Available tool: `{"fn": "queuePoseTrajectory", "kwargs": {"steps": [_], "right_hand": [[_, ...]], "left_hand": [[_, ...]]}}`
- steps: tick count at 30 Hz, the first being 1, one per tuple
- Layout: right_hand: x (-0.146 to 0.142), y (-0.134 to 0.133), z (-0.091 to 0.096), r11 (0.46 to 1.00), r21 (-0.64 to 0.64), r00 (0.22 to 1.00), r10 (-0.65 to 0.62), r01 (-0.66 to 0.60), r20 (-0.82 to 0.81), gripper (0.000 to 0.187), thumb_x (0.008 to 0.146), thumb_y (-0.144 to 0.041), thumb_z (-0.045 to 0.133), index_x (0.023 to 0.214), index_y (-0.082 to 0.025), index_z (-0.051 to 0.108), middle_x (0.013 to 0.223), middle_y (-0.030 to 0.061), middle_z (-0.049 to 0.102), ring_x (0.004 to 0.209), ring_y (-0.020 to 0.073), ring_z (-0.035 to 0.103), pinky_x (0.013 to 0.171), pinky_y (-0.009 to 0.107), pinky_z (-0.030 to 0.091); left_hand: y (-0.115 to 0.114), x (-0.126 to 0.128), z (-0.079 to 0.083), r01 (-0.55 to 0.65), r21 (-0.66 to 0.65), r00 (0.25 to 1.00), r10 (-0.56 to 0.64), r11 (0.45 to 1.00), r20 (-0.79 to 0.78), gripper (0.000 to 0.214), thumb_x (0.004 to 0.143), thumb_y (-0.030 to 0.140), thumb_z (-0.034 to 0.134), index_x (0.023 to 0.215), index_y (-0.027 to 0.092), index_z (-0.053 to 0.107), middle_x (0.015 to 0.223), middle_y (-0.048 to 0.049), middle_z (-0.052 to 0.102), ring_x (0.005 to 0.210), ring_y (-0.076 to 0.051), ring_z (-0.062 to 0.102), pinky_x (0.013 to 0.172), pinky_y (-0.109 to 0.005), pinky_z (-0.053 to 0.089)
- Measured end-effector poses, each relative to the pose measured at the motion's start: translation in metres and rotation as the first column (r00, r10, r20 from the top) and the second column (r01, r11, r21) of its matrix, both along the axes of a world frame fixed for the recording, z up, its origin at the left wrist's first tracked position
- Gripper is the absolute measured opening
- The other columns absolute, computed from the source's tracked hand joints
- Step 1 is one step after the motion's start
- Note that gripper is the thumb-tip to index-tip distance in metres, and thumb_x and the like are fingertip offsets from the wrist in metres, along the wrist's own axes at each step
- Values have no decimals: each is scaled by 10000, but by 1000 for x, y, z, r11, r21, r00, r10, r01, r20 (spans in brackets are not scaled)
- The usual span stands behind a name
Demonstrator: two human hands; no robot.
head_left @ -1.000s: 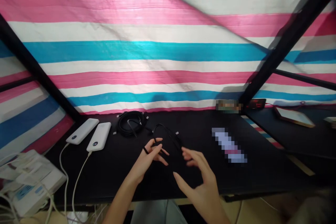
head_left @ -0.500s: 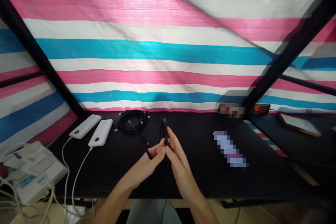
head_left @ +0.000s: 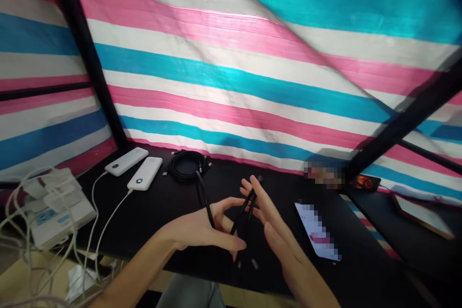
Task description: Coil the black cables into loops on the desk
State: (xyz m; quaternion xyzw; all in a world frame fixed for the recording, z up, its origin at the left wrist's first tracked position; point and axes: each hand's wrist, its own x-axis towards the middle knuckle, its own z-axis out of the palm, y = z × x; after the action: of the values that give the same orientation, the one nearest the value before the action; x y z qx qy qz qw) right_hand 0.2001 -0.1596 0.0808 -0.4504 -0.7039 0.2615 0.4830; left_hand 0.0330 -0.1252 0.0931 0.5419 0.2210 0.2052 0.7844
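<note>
Lower centre: the thin black cable (head_left: 246, 206), folded, has its long axis tilted, folded end pointing upper right. The left hand (head_left: 204, 232) closes its grip on it; the right hand (head_left: 277, 231) has an open grip, perhaps touching it.

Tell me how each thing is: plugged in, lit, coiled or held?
black cable: folded in loops, gripped by left hand, right hand flat against it
cable bundle: coiled, lying flat
nearer power bank: plugged in, light on
farther power bank: plugged in
phone: face up, screen lit
</note>
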Motion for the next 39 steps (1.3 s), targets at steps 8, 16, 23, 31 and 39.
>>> {"fn": "queuePoseTrajectory", "kwargs": {"steps": [8, 16, 23, 31, 39], "right_hand": [[19, -21, 29, 991, -120, 994, 67, -57, 82, 445, 887, -378, 506, 1330, -339, 473, 1355, 45, 510, 1124, 245, 550, 957, 423, 458], [10, -26, 17, 982, 186, 992, -58, 37, 110, 519, 817, -228, 604, 1312, -295, 461, 1317, 95, 500, 1049, 239, 563, 802, 371, 533], [-4, -32, 14, 937, 314, 967, -205, 150, 150, 780, 717, -277, 705, 1396, -277, 322, 1375, 107, 430, 1237, 300, 435, 974, 505, 416], [-14, -10, -19, 992, -31, 976, -129, 126, -172, 204, 855, -326, 536, 885, -175, 669, 790, 68, 713, 758, 218, 680, 723, 362, 555], [-15, -17, -6, 931, 48, 898, -336, 363, -283, 210, 815, -224, 550, 1000, -174, 634, 559, -20, 606, 512, 136, 617, 438, 213, 460]], "left_hand": [[-7, -34, 14, -92, 251, 981, 131, 964, -142, 620, 675, 196, 649, 1267, 242, 470, 608, 49, 571, 471, -80, 455, 478, -200, 333], [-13, -44, 22, -526, 718, 587, 806, 455, -80, 240, 746, 194, 550, 967, 192, 644, 583, 29, 578, 494, -105, 530, 444, -179, 365], [-31, -46, 18, -279, 960, 626, 763, 32, 157, 336, 689, 68, 522, 875, 238, 744, 743, 9, 726, 605, -129, 645, 594, -198, 475], [-53, -29, 19, -522, 851, 569, 718, -62, 401, 298, 713, 63, 474, 789, 189, 734, 708, -4, 717, 595, -110, 638, 574, -195, 481], [-23, -25, -37, -706, 576, 542, 838, 413, 62, 370, 731, 220, 619, 1097, 182, 582, 595, 40, 544, 576, -118, 558, 596, -233, 464]]}}
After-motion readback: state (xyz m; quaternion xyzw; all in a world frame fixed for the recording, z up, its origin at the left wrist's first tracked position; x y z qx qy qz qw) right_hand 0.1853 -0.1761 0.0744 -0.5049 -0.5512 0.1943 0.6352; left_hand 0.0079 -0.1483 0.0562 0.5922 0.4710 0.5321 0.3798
